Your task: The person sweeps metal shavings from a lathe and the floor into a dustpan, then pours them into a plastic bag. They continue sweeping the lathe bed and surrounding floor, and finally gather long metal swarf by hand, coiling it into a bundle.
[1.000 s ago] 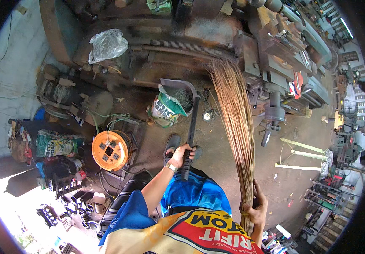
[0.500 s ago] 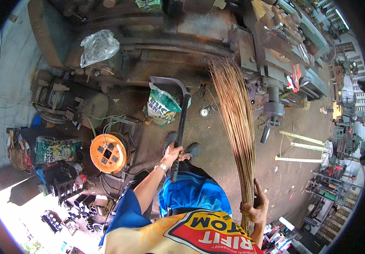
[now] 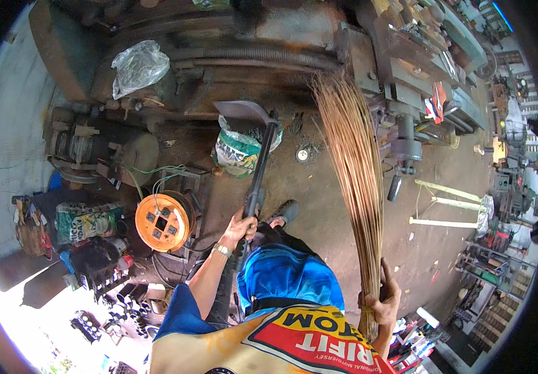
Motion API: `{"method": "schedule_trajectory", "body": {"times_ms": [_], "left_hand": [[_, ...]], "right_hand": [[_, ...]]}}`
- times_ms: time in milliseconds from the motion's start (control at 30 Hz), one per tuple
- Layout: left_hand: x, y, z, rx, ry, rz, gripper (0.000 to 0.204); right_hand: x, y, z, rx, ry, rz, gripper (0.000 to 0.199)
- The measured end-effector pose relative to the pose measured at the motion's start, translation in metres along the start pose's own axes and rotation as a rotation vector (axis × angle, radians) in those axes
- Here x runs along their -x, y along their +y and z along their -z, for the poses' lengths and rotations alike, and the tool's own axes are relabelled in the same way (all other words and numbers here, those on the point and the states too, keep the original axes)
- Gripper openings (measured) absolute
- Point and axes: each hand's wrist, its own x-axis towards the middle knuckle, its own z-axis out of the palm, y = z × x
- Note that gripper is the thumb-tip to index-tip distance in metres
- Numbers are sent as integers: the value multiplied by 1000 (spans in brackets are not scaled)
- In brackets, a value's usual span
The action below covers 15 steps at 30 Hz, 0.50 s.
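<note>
The person's left hand [image 3: 240,227] is closing around the black handle of the tool [image 3: 259,174], and its grey blade [image 3: 242,111] is reaching over the upper side of the green and white sack [image 3: 235,153], toward the machine [image 3: 256,57]. Compared with a second ago, this hand is now staying farther to the left, nearer to the orange reel [image 3: 168,209]; the blade, too, is lying farther toward the machine, so more of the sack's front is showing below it. Whether the blade is touching the sack, one cannot tell. For the work in hand, this is meaning that only the tool is changing its place. The right hand [image 3: 381,302] is keeping the same grip, fingers wrapping the bound end of the broom [image 3: 353,181], whose bristles are pointing up to the machine's lower edge. The sack is standing on the floor [image 3: 331,249], near that same edge. Farther out, a clear plastic bag [image 3: 141,67] is resting at the machine's left end.
</note>
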Motion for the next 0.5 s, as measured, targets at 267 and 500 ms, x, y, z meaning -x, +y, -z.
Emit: {"method": "schedule_trajectory", "body": {"times_ms": [267, 500], "left_hand": [[31, 11, -1, 102, -30, -27, 9], [31, 29, 5, 116, -113, -56, 20]], "right_hand": [[-3, -3, -12, 27, -5, -19, 95], [-7, -11, -23, 15, -27, -48, 96]]}}
